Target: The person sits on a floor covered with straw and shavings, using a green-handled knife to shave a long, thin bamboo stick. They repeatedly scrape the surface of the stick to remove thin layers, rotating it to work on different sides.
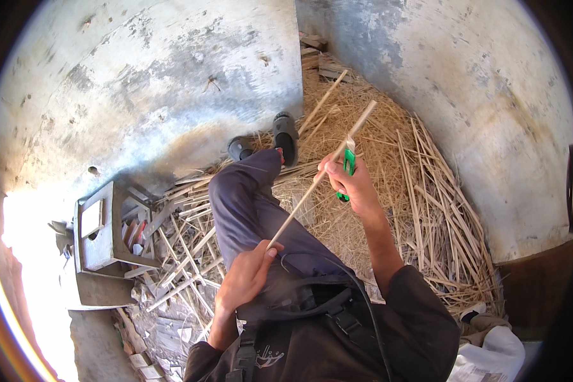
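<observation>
A long, thin, pale wooden stick [302, 207] slants across my lap, its far end up and to the right over the shavings. Near its lower end my left hand [243, 278] is closed round it. My right hand [356, 184] grips a green utility knife [349, 162] farther up the stick. The knife's blade [350, 144] lies against the stick or just beside it; contact cannot be made out. My right fingers and thumb also seem to touch the stick.
Curly shavings [369, 239] cover the floor ahead. Loose sticks [449, 223] lie heaped at the right wall, and more sticks [188, 261] lie left of my legs. A worn wooden box [105, 251] holds small items at the left. A white sack [490, 356] sits at the lower right.
</observation>
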Demonstrator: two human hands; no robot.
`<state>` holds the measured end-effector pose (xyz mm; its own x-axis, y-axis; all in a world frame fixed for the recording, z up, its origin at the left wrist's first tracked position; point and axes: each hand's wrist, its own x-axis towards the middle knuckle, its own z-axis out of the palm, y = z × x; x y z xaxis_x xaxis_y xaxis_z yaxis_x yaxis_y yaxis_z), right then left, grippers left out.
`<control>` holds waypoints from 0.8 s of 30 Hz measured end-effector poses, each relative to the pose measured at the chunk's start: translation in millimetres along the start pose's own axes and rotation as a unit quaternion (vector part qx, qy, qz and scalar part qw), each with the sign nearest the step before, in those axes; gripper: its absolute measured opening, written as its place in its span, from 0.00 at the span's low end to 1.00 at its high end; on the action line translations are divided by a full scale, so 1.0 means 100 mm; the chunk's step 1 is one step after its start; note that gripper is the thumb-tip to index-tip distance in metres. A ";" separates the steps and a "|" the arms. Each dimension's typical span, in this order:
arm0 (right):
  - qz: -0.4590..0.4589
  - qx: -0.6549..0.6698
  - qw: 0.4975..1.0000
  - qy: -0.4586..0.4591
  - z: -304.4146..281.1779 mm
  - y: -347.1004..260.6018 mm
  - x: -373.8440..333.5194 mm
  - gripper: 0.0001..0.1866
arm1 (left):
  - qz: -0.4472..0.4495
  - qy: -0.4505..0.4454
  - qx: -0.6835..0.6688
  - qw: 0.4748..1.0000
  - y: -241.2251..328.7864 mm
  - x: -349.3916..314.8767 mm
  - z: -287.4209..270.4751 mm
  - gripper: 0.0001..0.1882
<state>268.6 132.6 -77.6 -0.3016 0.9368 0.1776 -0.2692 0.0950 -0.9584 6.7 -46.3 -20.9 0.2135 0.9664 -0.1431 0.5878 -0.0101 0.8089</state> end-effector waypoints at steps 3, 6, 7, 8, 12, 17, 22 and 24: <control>0.017 0.007 1.000 0.010 0.04 -0.05 -0.04 0.16 | 0.022 0.026 0.014 0.999 -0.08 0.01 0.03 0.14; 0.031 0.001 0.999 0.024 0.04 -0.10 -0.05 0.14 | 0.017 0.043 0.030 0.998 -0.12 0.03 0.04 0.15; 0.030 0.000 0.999 0.028 0.03 -0.11 -0.06 0.14 | 0.031 0.050 0.032 0.998 -0.15 0.04 0.05 0.16; 0.029 -0.003 0.999 0.034 0.01 -0.14 -0.06 0.14 | 0.046 0.057 0.033 0.997 -0.17 0.05 0.05 0.16; 0.016 -0.008 0.997 0.072 -0.06 -0.23 -0.04 0.14 | 0.054 0.072 0.016 0.996 -0.22 0.05 -0.01 0.23; -0.046 -0.006 0.993 0.105 -0.33 -0.25 -0.02 0.14 | 0.067 0.112 0.087 0.988 -0.28 -0.07 -0.20 0.29; -0.063 0.024 0.989 0.134 -0.57 -0.28 -0.01 0.15 | 0.033 0.128 0.083 0.988 -0.38 -0.15 -0.31 0.23; -0.066 0.044 0.985 0.151 -0.62 -0.26 -0.03 0.15 | 0.024 0.145 0.075 0.986 -0.42 -0.14 -0.30 0.19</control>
<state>332.7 148.3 -67.2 0.0233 0.9770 0.2122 -0.3708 0.2056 -0.9057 -44.7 -51.6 -36.0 0.0248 0.9965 0.0802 0.6952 -0.0748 0.7149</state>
